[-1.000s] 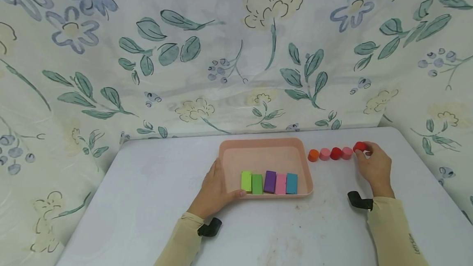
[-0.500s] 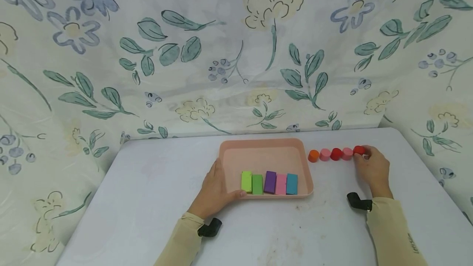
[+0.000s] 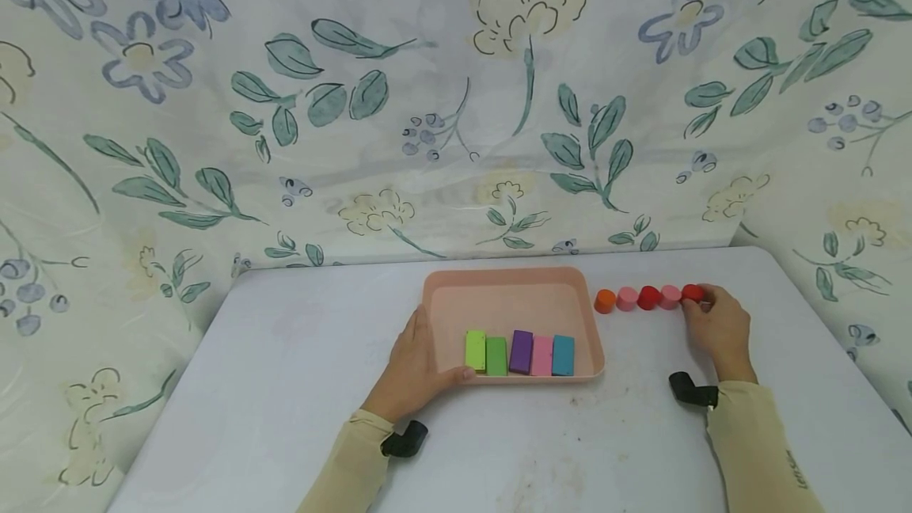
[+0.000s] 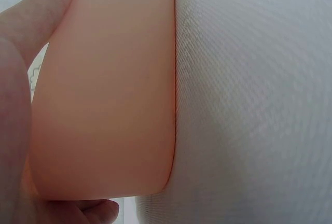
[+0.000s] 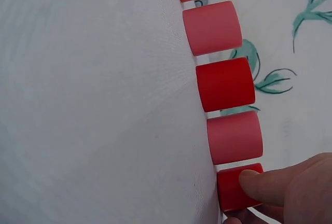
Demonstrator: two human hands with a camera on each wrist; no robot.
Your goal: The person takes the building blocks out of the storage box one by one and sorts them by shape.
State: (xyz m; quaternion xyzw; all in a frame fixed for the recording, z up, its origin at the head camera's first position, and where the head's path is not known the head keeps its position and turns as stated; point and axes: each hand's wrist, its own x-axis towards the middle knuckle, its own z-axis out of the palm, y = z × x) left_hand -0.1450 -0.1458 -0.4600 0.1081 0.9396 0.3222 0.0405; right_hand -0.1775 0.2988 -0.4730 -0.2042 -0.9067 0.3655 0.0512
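My right hand (image 3: 723, 331) pinches a red cylinder block (image 5: 231, 190) at the right end of a row on the table. Beside it in that row stand a pink cylinder (image 3: 670, 297), another red cylinder (image 3: 648, 297), a second pink cylinder (image 3: 627, 298) and an orange cylinder (image 3: 605, 302). At the tray's near left corner, my left hand (image 3: 413, 370) holds the peach tray (image 3: 506, 299), fingers along its left side and thumb on the front rim. The left wrist view shows mainly the tray's outer wall (image 4: 109, 89).
Inside the tray, along its near side, lie a lime block (image 3: 475, 351), a green block (image 3: 496, 356), a purple block (image 3: 521, 351), a pink block (image 3: 542, 355) and a blue block (image 3: 563, 355). A floral cloth (image 3: 442, 204) rises behind the white table (image 3: 313, 323).
My right hand has brought the red cylinder slightly toward me and down, level with the row's right end. The left hand and the tray have stayed in place.
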